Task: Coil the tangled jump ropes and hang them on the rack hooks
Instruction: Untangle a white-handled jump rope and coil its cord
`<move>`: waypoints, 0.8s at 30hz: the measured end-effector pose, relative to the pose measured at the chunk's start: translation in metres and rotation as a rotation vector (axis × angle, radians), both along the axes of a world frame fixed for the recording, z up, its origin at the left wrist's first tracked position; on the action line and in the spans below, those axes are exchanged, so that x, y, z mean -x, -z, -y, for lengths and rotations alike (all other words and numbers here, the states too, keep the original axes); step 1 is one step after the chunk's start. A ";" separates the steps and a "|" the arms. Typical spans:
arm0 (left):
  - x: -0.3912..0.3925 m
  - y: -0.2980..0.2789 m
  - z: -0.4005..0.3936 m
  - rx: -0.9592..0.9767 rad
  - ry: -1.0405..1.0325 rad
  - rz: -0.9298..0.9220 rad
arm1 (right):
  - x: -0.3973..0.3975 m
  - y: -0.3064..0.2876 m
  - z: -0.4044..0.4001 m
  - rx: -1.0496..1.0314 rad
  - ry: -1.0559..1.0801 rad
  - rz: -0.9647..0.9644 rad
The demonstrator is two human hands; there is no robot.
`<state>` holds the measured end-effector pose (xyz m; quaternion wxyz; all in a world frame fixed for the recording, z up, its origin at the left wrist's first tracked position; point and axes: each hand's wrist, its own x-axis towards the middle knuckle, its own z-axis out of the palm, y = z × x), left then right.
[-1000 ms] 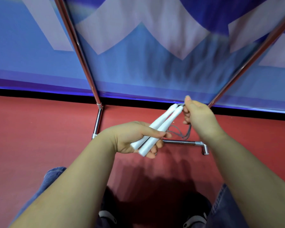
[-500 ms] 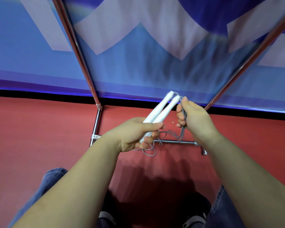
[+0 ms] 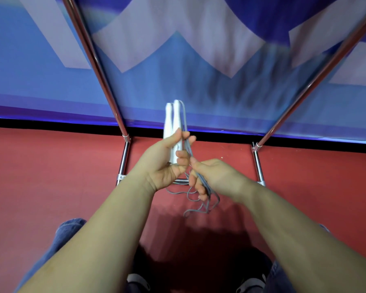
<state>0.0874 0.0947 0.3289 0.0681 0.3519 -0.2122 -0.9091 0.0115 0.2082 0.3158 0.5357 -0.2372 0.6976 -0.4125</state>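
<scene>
Left hand (image 3: pixel 163 163) has its grip curled round both white handles (image 3: pixel 173 125), pointing to 12 o'clock; my right hand (image 3: pixel 211 176) pinches the grey cord (image 3: pixel 204 182), loose loops dangling at 6 over the red floor (image 3: pixel 51 176)

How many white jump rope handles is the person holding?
2. Both white handles stand side by side, upright, gripped in the left hand; their lower ends are hidden by its fingers. The right hand holds only the grey cord.

Glossy chrome rack tubes (image 3: pixel 93 60); smooth white handles (image 3: pixel 173 123); matt red floor (image 3: pixel 51 176).
</scene>
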 end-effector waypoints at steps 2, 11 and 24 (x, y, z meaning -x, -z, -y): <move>-0.002 0.002 0.010 0.135 -0.077 0.057 | 0.004 -0.006 -0.003 -0.046 -0.066 -0.084; -0.024 0.015 0.007 1.067 0.882 0.530 | 0.030 -0.024 -0.021 0.215 -0.038 -0.626; -0.024 0.007 0.006 0.345 0.949 -0.211 | 0.042 -0.031 -0.023 0.227 0.202 0.388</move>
